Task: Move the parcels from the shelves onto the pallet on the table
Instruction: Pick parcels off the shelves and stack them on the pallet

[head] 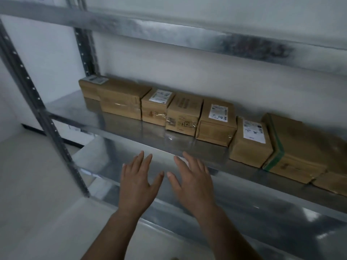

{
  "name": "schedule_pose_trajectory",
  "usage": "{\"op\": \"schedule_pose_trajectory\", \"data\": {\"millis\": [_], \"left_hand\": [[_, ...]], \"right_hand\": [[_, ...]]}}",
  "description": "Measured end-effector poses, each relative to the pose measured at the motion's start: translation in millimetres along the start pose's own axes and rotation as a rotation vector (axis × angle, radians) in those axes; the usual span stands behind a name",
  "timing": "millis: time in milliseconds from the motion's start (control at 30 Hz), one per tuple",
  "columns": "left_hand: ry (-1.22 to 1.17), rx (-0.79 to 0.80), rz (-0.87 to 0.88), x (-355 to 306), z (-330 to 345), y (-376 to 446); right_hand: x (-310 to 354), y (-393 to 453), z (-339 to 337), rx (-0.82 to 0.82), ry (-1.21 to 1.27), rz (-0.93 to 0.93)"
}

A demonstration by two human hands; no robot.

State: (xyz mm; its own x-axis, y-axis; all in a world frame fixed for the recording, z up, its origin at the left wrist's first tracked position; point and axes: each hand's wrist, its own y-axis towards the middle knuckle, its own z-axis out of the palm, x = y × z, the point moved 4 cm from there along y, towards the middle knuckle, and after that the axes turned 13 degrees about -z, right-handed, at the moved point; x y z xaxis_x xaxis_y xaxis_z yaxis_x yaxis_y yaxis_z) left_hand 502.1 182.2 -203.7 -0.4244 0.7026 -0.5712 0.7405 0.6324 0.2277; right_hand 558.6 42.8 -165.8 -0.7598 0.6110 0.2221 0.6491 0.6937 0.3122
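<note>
Both hands are raised in front of the galvanised grey metal shelf (pixel 131 132) with nothing in them: the left hand (pixel 138 182) and the right hand (pixel 193 182) are spread flat, palms down, fingers straight, thumbs nearly meeting, hovering just short of the shelf's front lip. The parcels sit in a row along the back of that shelf, running from about ten o'clock of the hands round to three o'clock. At the far left stands a wide brown cardboard parcel with clear tape round it (pixel 120 102); beside it a small brown box with a white label on top (pixel 155 107); then a tilted brown box with printed handling marks on its front (pixel 183 115), directly at twelve o'clock of the hands; then a brown box bearing a white label with handwriting (pixel 216 122); then a tall brown parcel with a white label (pixel 249 141); and at the right a large brown carton banded with green tape (pixel 300 149). The boxes touch or nearly touch one another. I judge this to be the reach for a pickup, not yet a grasp. The pallet and table are out of view. The next move calls for carrying the hands forward over the lip and setting a palm on either side of one box, most likely one near twelve o'clock, then lifting it clear of the shelf above.
</note>
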Motion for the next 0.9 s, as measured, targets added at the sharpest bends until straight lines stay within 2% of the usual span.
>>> {"op": "schedule_pose_trajectory", "data": {"millis": [333, 467, 633, 900], "left_hand": [[0.088, -0.023, -0.089, 68.9, -17.1, 93.4], [0.120, -0.051, -0.094, 88.2, -30.9, 152.5], [0.141, -0.075, -0.111, 109.4, -41.4, 213.8], [0.116, -0.065, -0.185, 167.6, -50.4, 266.3]], "right_hand": [[30.6, 116.4, 62.0, 0.059, 0.120, -0.124], [44.5, 176.8, 79.3, -0.023, 0.161, -0.131], [59.4, 243.6, 97.3, -0.012, 0.187, -0.181], [100.9, 307.5, 140.6, 0.027, 0.216, -0.252]]}}
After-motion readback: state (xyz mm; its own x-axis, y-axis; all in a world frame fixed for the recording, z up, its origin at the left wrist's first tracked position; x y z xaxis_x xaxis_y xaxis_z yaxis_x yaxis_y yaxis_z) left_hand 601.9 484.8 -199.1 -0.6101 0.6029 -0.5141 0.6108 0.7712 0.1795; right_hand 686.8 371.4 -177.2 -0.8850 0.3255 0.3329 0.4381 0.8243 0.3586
